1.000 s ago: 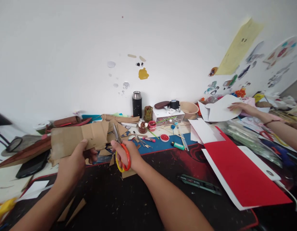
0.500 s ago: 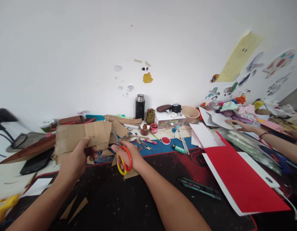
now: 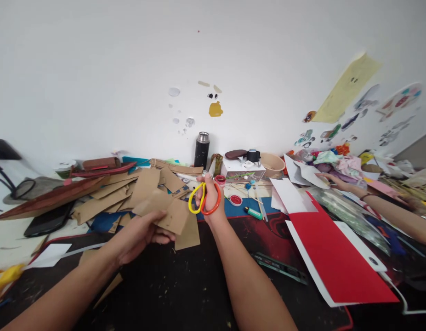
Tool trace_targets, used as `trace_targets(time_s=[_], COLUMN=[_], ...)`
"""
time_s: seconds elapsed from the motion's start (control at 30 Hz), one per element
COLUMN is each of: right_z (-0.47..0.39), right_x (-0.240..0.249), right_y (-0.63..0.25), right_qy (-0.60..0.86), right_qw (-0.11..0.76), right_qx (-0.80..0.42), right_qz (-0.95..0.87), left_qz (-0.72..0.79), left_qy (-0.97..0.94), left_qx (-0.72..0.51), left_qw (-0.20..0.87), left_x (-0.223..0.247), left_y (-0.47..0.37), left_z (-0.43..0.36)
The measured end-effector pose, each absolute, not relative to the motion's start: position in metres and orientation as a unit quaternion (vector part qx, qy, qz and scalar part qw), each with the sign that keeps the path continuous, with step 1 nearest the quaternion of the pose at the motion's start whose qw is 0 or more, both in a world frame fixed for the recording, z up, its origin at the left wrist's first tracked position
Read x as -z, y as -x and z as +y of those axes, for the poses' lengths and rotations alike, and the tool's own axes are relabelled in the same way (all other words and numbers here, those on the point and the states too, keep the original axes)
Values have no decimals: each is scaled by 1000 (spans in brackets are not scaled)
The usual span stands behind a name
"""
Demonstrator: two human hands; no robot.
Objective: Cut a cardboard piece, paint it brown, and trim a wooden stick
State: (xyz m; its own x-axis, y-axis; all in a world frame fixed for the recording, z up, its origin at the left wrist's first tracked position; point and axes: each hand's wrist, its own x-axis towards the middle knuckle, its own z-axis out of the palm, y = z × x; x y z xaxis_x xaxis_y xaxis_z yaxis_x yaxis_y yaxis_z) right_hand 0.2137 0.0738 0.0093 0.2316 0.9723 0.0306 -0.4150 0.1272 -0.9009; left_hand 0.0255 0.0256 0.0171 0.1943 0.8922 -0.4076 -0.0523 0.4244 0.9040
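My left hand (image 3: 140, 236) grips a brown cardboard piece (image 3: 176, 218) between thumb and fingers, low over the black mat. Just right of it, my right hand (image 3: 211, 200) is closed on scissors (image 3: 198, 198) with one yellow and one orange handle loop; their blades point up and away, toward the black flask (image 3: 201, 149). Beneath the held piece lies another flat cardboard piece (image 3: 189, 233). A heap of cardboard scraps (image 3: 109, 195) spreads behind and left of my left hand.
Red paper (image 3: 340, 253) over white sheets lies at the right. A green-edged cutter (image 3: 280, 267) is on the mat. Another person's hand (image 3: 333, 180) holds white paper at far right. A black phone (image 3: 49, 220) and a yellow tool (image 3: 6, 278) are at left.
My left hand has moved right and down with cardboard, uncovering the scrap heap. My right hand has moved right and up, turning the scissors so the handles face me.
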Motion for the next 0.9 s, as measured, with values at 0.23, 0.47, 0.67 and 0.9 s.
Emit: trace_targets(time_s=[0.23, 0.47, 0.67, 0.9], right_z=[66, 63, 62, 62], right_x=[-13, -13, -14, -11], right_y=[-210, -207, -206, -206], right_qy=[413, 422, 429, 420], right_qw=[656, 641, 644, 643], right_qx=[-503, -496, -492, -498], right_qz=[-382, -406, -398, -402], left_qz=[433, 451, 437, 444], left_qy=[-312, -305, -340, -339], left_qx=[-280, -326, -304, -308], left_qw=[798, 773, 776, 770], left_x=[0, 3, 3, 9], left_y=[-45, -49, -51, -60], left_z=[3, 0, -4, -10])
